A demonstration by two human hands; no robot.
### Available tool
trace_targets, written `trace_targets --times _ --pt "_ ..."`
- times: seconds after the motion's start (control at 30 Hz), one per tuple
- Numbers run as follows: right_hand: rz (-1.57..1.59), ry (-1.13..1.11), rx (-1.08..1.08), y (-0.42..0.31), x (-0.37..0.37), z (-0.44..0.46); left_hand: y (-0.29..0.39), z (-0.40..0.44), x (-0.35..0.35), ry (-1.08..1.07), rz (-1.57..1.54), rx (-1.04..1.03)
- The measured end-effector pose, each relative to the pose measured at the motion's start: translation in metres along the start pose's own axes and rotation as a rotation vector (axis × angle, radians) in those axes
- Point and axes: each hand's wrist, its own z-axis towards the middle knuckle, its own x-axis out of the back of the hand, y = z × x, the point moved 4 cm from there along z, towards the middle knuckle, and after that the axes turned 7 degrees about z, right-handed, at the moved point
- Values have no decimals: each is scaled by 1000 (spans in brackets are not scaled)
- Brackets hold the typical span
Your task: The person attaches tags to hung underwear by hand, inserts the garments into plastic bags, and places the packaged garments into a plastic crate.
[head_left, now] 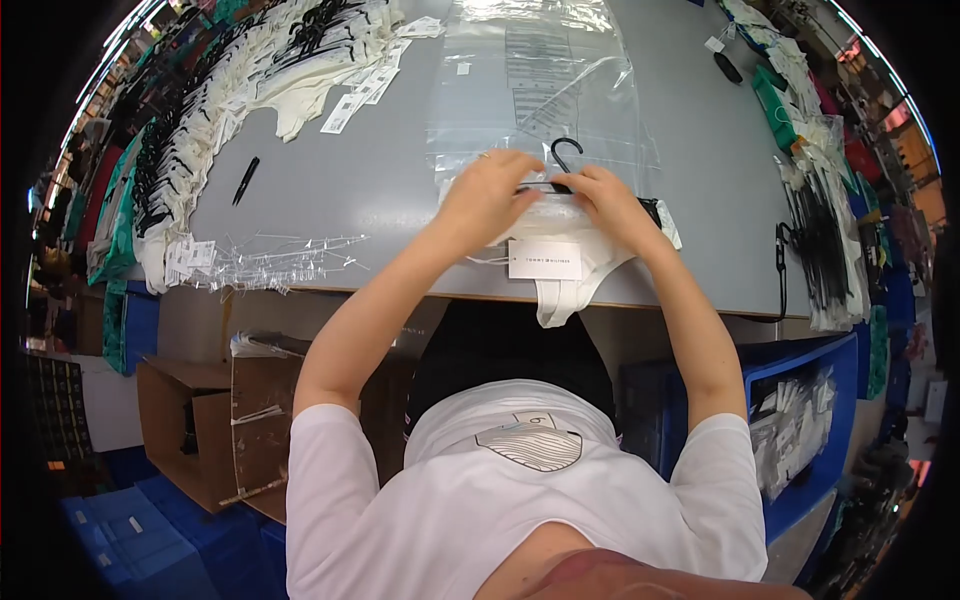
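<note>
A white garment [598, 262] on a black hanger [567, 150] lies at the front edge of the grey table, its lower part hanging over the edge. A white printed tag [545, 260] rests on it. My left hand [497, 197] is closed at the left of the hanger, its fingers bent over the thin black bar. My right hand [606, 205] pinches the hanger just below its hook. Beneath and beyond both hands a clear plastic bag [590, 95] with printed text is spread flat. Whether the fingers also grip its film is unclear.
Many white garments on black hangers [215, 110] are lined up at the left. A black pen [246, 180] and a pile of clear plastic fasteners [290, 262] lie nearer. More hangers [825, 230] stand at the right edge. Cardboard boxes [190, 430] and a blue crate [845, 400] are below.
</note>
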Motion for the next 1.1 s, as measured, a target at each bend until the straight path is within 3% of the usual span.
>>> trace_targets --times 0.07,0.23,0.4,0.5,0.63,0.67,0.73,0.83,0.97,1.07,1.1 --pt "2 -3 -33 4 7 -12 -39 27 4 127 85 141" --pt "-10 -34 -30 5 25 -40 -111 77 -17 -156 65 559" --pt "-61 -45 -56 15 37 -70 -107 97 -70 -175 411 155" --pt "-103 -33 -84 21 48 -81 -114 116 -62 -153 606 269" --pt "-119 -17 -58 18 55 -84 -65 104 -46 48 492 -105" --pt "-122 -17 -34 15 56 -84 -32 89 -44 -222 312 -185" --pt "-123 -17 -13 7 54 -81 -14 72 -50 -491 123 -261" --pt "-111 -104 113 -13 44 -63 -25 58 -64 -488 315 -325" --pt "-135 -175 277 -35 15 -33 -39 80 -58 -491 173 -151" --pt "-39 -228 412 -49 -17 -11 -61 114 -47 -414 -402 261" --pt "-46 -249 455 -50 -29 -4 -61 120 -46 -398 -407 275"
